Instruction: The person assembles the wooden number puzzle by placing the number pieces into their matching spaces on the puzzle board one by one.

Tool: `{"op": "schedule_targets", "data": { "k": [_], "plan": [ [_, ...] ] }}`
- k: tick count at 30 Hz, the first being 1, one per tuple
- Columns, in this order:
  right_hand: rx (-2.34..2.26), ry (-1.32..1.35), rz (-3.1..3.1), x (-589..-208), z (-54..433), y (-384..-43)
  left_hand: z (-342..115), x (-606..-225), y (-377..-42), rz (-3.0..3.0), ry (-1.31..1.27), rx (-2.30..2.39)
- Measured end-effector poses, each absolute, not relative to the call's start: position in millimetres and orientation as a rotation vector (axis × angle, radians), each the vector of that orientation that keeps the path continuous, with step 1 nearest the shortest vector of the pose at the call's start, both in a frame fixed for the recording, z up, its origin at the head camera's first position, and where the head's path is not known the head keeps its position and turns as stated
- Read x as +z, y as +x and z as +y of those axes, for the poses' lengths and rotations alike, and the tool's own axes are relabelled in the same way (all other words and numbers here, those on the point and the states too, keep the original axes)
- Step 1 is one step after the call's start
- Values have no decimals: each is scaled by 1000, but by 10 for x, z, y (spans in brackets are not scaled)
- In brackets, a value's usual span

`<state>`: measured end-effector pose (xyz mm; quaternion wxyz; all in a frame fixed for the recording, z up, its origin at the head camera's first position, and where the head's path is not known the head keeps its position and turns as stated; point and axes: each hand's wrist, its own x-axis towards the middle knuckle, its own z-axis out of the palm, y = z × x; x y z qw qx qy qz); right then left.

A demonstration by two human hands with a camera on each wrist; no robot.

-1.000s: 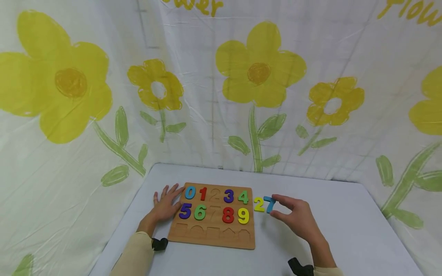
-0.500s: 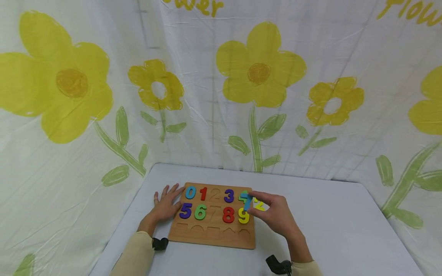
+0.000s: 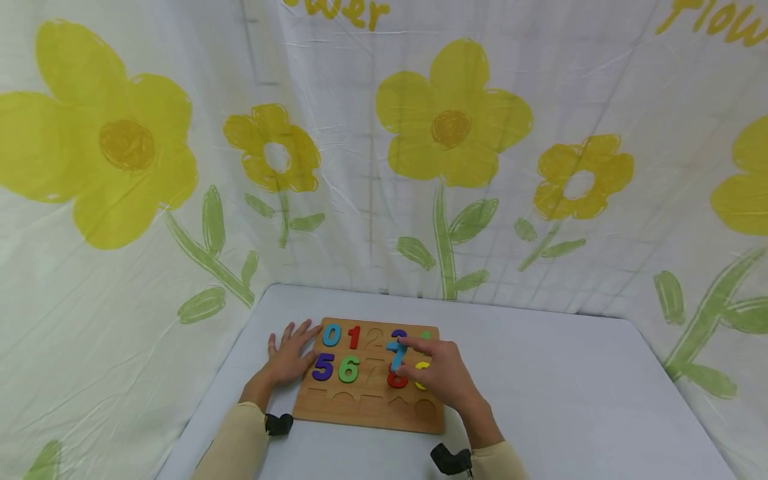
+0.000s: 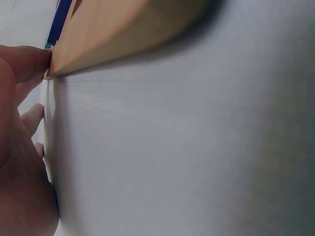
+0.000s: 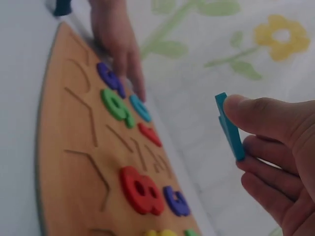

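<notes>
My right hand (image 3: 441, 375) pinches a blue number 7 piece (image 3: 397, 355) between thumb and fingers. In the head view the piece overlaps the purple 3 (image 3: 399, 333) and red 8 (image 3: 397, 379); the right wrist view shows the 7 (image 5: 230, 132) raised above the wooden number board (image 3: 360, 419). My left hand (image 3: 290, 360) lies at the board's left side with fingers spread, thumb and forefinger touching its edge. Bare recesses shaped like a 2 (image 3: 375, 338) and a 7 (image 3: 373, 370) show in the board. The yellow 2 is hidden behind my right hand.
Seated in the board are a blue 0 (image 3: 331, 335), red 1 (image 3: 354, 337), purple 5 (image 3: 323, 367) and green 6 (image 3: 349, 369). The green 4 (image 3: 426, 332) and yellow 9 (image 3: 421, 375) are partly covered. A flower-printed curtain (image 3: 354, 253) hangs behind the white table (image 3: 558, 373).
My right hand has carried the blue 7 leftward from beside the yellow 2, right of the board, to over the 3 and 8. My left hand has stayed put.
</notes>
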<state>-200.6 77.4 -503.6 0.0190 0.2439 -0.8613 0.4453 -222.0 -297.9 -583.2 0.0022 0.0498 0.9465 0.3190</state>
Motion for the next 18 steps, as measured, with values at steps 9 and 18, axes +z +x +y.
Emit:
{"op": "schedule_targets", "data": {
  "k": [9,18],
  "plan": [
    [1345,776,-2748,-5294,521,-2048,-2955,-5766,-2202,2955,137,973],
    [1197,783,-2825,-5441,359,-2065,-2917,-5632,-2166,2917,104,887]
  ]
}}
